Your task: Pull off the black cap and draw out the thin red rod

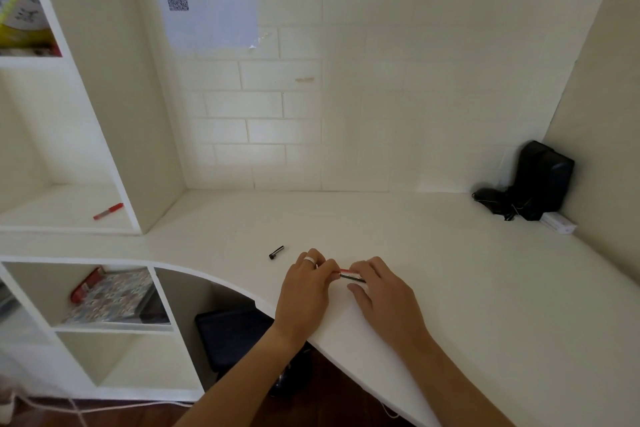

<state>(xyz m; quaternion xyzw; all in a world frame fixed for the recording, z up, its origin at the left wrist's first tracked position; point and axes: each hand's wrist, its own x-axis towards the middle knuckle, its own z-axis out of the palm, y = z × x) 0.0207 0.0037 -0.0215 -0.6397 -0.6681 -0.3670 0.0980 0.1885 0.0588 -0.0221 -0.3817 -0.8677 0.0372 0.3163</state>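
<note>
Both hands' grips, left hand (306, 282) and right hand (379, 284), pinch a pen (348, 274) lying left-to-right above the desk (450, 270).

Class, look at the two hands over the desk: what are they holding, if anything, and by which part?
Both hands pinch a thin red-and-black pen: the left hand at its red end, the right hand at its black end.

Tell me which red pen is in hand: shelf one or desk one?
The desk one: both the left hand and right hand pinch that red pen. The other red pen lies untouched in the shelf cubby.
</note>
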